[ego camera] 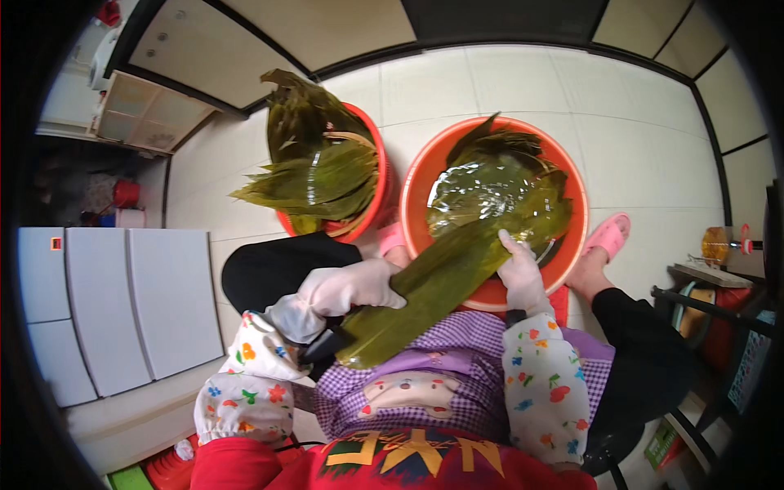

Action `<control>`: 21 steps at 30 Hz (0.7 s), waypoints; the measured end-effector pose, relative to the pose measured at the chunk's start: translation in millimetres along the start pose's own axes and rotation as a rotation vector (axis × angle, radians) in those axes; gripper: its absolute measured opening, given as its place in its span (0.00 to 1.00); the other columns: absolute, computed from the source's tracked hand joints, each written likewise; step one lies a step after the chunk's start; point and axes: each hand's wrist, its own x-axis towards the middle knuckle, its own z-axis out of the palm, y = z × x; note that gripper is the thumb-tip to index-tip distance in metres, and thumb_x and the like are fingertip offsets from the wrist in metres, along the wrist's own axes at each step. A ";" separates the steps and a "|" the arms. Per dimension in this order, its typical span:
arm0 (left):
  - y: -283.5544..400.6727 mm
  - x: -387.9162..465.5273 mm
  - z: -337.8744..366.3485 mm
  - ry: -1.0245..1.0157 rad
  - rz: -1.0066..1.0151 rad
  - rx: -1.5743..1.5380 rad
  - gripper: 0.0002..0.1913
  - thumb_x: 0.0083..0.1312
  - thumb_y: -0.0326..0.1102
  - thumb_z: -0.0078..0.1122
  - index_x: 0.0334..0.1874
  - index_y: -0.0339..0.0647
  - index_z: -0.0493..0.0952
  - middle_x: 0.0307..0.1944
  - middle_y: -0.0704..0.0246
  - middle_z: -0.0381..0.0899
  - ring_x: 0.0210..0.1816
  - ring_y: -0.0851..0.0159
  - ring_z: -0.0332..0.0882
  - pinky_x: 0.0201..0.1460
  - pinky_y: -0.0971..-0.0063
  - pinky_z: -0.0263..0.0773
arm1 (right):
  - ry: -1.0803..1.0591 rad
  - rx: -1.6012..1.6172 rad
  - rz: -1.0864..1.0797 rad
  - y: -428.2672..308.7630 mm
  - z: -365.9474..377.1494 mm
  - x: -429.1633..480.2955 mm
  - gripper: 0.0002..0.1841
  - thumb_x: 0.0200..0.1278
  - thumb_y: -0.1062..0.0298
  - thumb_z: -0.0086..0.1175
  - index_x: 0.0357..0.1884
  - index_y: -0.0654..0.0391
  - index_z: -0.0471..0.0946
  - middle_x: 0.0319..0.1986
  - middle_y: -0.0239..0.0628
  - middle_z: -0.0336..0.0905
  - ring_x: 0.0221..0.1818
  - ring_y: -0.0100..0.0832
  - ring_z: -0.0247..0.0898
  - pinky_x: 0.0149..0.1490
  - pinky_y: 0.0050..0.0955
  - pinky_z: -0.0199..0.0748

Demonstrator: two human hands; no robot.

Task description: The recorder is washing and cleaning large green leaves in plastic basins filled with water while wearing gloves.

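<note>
A long, broad green leaf, which looks like a bamboo leaf or several laid together, slants across my lap and over the near rim of an orange plastic basin. My left hand, in a whitish translucent glove, grips its lower left part. My right hand, gloved alike, pinches the leaf's right edge over the basin, thumb on top. More wet leaves lie in water inside the basin. Beneath my left wrist is a dark object I cannot identify.
Left of the basin, a red plastic basket holds more leaves, some hanging over its rim. My feet in pink slippers flank the basin on a tiled floor. A white cabinet stands left, a metal-framed rack right.
</note>
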 end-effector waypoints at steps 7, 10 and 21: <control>7.9 7.4 -1.3 -0.085 -0.078 0.051 0.23 0.61 0.39 0.67 0.58 0.43 0.76 0.34 0.69 0.83 0.32 0.72 0.79 0.36 0.77 0.74 | 0.004 1.308 0.483 -25.2 -24.5 8.9 0.17 0.68 0.69 0.53 0.56 0.62 0.68 0.50 0.42 0.76 0.51 0.38 0.75 0.56 0.37 0.74; -6.5 11.7 0.7 -0.137 0.003 -0.076 0.24 0.61 0.38 0.67 0.60 0.44 0.75 0.37 0.70 0.84 0.35 0.73 0.79 0.39 0.78 0.74 | 0.023 1.409 0.532 -28.3 -32.9 10.2 0.17 0.69 0.70 0.52 0.57 0.62 0.68 0.50 0.42 0.76 0.51 0.38 0.75 0.56 0.37 0.74; -24.5 18.4 2.7 -0.159 -0.002 -0.022 0.28 0.61 0.34 0.67 0.65 0.47 0.71 0.45 0.73 0.83 0.42 0.77 0.78 0.47 0.80 0.74 | 0.055 1.613 0.555 -2.4 -27.9 14.8 0.14 0.68 0.73 0.53 0.54 0.59 0.71 0.42 0.34 0.78 0.42 0.29 0.76 0.48 0.27 0.75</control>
